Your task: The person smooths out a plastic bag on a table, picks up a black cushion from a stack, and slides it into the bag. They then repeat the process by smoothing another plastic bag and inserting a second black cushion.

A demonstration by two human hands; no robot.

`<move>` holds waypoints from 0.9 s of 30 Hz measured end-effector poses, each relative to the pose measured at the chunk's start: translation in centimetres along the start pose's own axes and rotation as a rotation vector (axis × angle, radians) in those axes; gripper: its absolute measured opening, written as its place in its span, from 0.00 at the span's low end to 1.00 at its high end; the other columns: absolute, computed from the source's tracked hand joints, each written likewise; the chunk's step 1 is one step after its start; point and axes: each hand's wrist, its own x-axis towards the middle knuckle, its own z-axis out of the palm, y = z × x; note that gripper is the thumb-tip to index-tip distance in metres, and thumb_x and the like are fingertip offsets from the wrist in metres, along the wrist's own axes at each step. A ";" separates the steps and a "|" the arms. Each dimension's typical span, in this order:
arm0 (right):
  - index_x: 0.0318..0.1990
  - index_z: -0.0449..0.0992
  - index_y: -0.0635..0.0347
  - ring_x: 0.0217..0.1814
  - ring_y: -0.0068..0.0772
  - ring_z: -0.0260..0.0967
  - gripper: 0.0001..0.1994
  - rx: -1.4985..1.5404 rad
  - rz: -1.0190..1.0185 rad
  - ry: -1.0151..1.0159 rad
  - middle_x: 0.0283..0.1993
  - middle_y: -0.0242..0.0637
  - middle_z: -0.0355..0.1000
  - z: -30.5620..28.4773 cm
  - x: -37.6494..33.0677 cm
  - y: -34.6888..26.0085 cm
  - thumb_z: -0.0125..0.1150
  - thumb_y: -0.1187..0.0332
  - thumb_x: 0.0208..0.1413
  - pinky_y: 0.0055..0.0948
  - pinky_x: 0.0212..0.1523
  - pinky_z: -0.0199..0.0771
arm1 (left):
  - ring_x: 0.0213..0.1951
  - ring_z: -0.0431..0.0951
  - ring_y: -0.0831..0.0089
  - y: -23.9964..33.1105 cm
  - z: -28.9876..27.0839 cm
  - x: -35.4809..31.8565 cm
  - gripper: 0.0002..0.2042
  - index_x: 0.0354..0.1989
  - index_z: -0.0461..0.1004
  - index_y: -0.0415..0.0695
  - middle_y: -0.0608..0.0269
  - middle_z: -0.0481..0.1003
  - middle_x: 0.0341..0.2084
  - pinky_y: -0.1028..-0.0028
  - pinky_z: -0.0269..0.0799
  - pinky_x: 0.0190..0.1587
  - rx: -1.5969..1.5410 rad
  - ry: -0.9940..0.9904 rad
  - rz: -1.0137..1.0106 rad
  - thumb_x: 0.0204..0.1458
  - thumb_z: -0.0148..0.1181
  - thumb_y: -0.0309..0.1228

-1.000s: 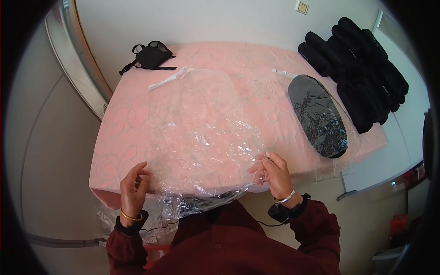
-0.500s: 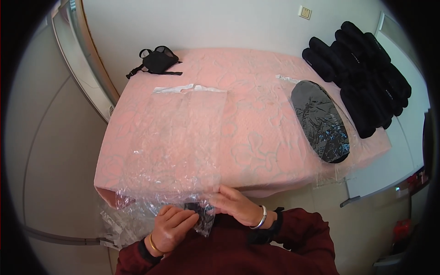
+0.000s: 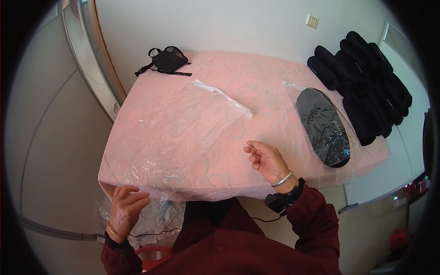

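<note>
A large clear plastic bag [image 3: 169, 128] lies aslant on the pink cloth, its white handle strip [image 3: 224, 97] at the far right end. By the near left corner of the cloth, my left hand [image 3: 123, 208] is beside the bag's crumpled lower end. Its fingers are bent and slightly apart, with nothing visible in them. Raised over the front of the cloth to the right of the bag, my right hand [image 3: 268, 161] has loosely curled, separate fingers and holds nothing. On the right lies an oval black item [image 3: 323, 128] inside another clear bag.
Black padded, roll-shaped pieces [image 3: 362, 82] are heaped at the far right. A small black strapped bag with mesh [image 3: 167, 60] sits at the far left. Crumpled clear plastic [image 3: 156, 220] hangs below the front edge, near a thin dark cable [image 3: 266, 220].
My hands have parted, the left moving left and the right moving up and right. The clear bag has turned aslant. The small black thing between my hands is no longer seen.
</note>
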 end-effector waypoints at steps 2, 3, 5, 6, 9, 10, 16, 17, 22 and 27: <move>0.51 0.72 0.70 0.33 0.19 0.69 0.22 0.043 0.054 0.014 0.45 0.43 0.75 0.4 0.3 -0.3 0.58 0.56 0.62 0.16 0.29 0.66 | 0.41 0.77 0.63 -1.8 0.4 -0.7 0.11 0.30 0.81 0.45 0.67 0.82 0.34 0.66 0.72 0.42 0.037 0.008 -0.083 0.34 0.62 0.22; 0.51 0.71 0.72 0.34 0.20 0.70 0.24 0.097 0.110 0.038 0.46 0.46 0.75 0.5 0.7 -0.2 0.58 0.55 0.62 0.16 0.30 0.69 | 0.41 0.77 0.63 -2.5 0.5 -0.9 0.10 0.29 0.81 0.45 0.66 0.82 0.34 0.66 0.73 0.41 0.053 0.009 -0.119 0.34 0.62 0.21; 0.51 0.70 0.74 0.36 0.21 0.71 0.25 0.153 0.162 0.058 0.47 0.48 0.75 0.2 1.6 -0.4 0.58 0.54 0.62 0.16 0.31 0.71 | 0.41 0.77 0.61 -3.3 0.1 -1.9 0.10 0.28 0.81 0.44 0.65 0.82 0.34 0.66 0.73 0.41 0.022 0.017 -0.152 0.34 0.63 0.20; 0.51 0.69 0.75 0.37 0.22 0.72 0.26 0.189 0.181 0.039 0.48 0.50 0.75 -0.3 2.3 -0.9 0.57 0.55 0.63 0.17 0.34 0.73 | 0.41 0.77 0.60 -3.6 -0.3 -2.6 0.09 0.28 0.81 0.44 0.64 0.82 0.34 0.66 0.74 0.42 -0.009 0.024 -0.182 0.35 0.63 0.19; 0.51 0.68 0.78 0.39 0.25 0.74 0.26 0.270 0.210 -0.012 0.49 0.54 0.74 -0.9 4.6 -1.1 0.56 0.55 0.64 0.18 0.38 0.77 | 0.43 0.78 0.58 -4.2 -0.9 -4.7 0.09 0.27 0.81 0.44 0.62 0.82 0.34 0.65 0.75 0.44 -0.111 0.041 -0.244 0.35 0.64 0.18; 0.51 0.68 0.78 0.39 0.25 0.74 0.25 0.250 0.214 -0.023 0.49 0.55 0.74 -0.9 5.1 -1.0 0.57 0.56 0.64 0.18 0.39 0.78 | 0.44 0.78 0.58 -4.1 -0.8 -5.5 0.09 0.27 0.81 0.44 0.61 0.82 0.34 0.65 0.75 0.46 -0.200 0.051 -0.286 0.35 0.65 0.17; 0.46 0.72 0.71 0.35 0.22 0.74 0.16 0.190 0.215 -0.016 0.47 0.51 0.76 1.3 7.4 -1.0 0.57 0.62 0.64 0.17 0.36 0.78 | 0.49 0.78 0.55 -4.1 -0.8 -6.3 0.11 0.26 0.80 0.44 0.60 0.82 0.36 0.64 0.75 0.50 -0.370 0.025 -0.339 0.33 0.67 0.14; 0.46 0.72 0.71 0.35 0.22 0.74 0.16 0.188 0.216 -0.015 0.47 0.51 0.76 1.1 7.8 -0.9 0.57 0.62 0.64 0.17 0.36 0.78 | 0.49 0.78 0.55 -4.1 -0.9 -6.2 0.11 0.26 0.80 0.44 0.60 0.82 0.36 0.64 0.75 0.50 -0.361 0.012 -0.314 0.33 0.66 0.14; 0.36 0.75 0.61 0.25 0.17 0.69 0.07 0.146 0.143 0.036 0.36 0.37 0.77 -0.5 9.3 -0.8 0.59 0.66 0.61 0.16 0.25 0.68 | 0.51 0.77 0.53 -4.6 -0.7 -5.0 0.11 0.24 0.78 0.43 0.58 0.80 0.39 0.62 0.75 0.50 -0.307 0.034 -0.239 0.32 0.64 0.12; 0.30 0.74 0.58 0.21 0.16 0.65 0.05 -0.025 -0.110 0.216 0.27 0.30 0.73 -2.1 5.9 -1.9 0.61 0.70 0.57 0.16 0.21 0.63 | 0.54 0.75 0.51 -6.2 1.2 -1.9 0.12 0.23 0.77 0.43 0.56 0.79 0.42 0.61 0.75 0.50 -0.220 0.141 -0.228 0.31 0.63 0.12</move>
